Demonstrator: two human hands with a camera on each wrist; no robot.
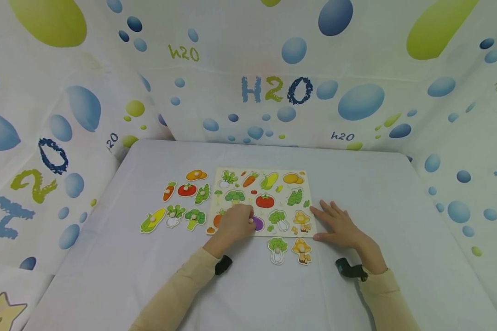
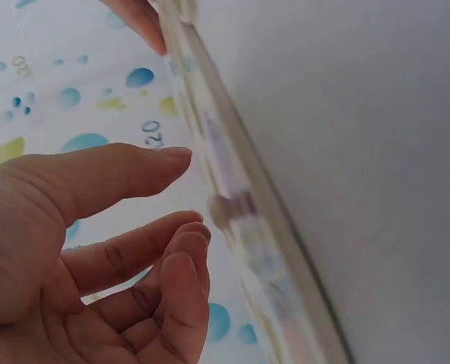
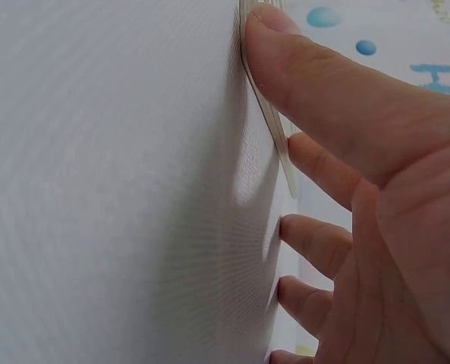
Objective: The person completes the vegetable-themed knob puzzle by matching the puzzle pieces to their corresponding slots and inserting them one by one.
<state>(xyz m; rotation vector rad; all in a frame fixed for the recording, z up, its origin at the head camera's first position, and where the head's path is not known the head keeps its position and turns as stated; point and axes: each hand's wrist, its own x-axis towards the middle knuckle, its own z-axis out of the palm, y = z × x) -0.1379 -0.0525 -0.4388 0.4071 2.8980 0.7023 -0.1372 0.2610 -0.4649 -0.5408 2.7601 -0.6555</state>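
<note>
A wooden vegetable puzzle board (image 1: 248, 174) lies on the white table. My left hand (image 1: 237, 224) is over its lower left part, beside the purple eggplant (image 1: 257, 224). In the left wrist view, the thumb and bent fingers (image 2: 180, 258) are spread apart near a small round knob (image 2: 221, 212) standing up from the board, without pinching it. My right hand (image 1: 340, 227) rests at the board's right edge with fingers spread. Its thumb (image 3: 308, 68) lies against the board's corner in the right wrist view, and the index fingertip touches the edge.
Left of the board lie several knobbed pieces: corn (image 1: 153, 220), carrot (image 1: 169, 191), tomato (image 1: 187, 190), asparagus (image 1: 202, 194), potato (image 1: 196, 175), turnip (image 1: 176, 216) and broccoli (image 1: 195, 219). A bok choy (image 1: 278, 250) and a mushroom piece (image 1: 301, 251) lie below the board.
</note>
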